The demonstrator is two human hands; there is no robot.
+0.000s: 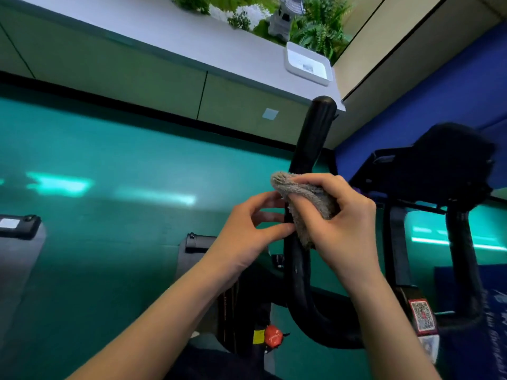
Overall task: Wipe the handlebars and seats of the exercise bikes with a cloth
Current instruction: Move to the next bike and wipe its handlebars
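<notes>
Your right hand [343, 223], just right of the frame's centre, is curled tight around a fluffy grey cloth [304, 198] and presses it against the black curved tubular handlebar [312, 138] of the exercise bike. The cloth is folded over the bar about midway along its near upright arm, with the bar's rounded end standing free above it and its bend dropping away below your wrist.

Your left hand [247, 229] sits just left of the bar with its fingers half bent. Its thumb tip touches the cloth's lower edge and its fingertips reach the bar, but you cannot tell whether it actually pinches either one.

At the right of the frame sits the bike's black console [450, 165], blurred, with a QR-code sticker [424, 315] on the frame lower down. A red round knob [273, 335] shows at bottom centre. Along the top, a white rectangular tray [307, 63] rests on a grey ledge [164, 31] beside a small grey stone lantern [285, 17].
</notes>
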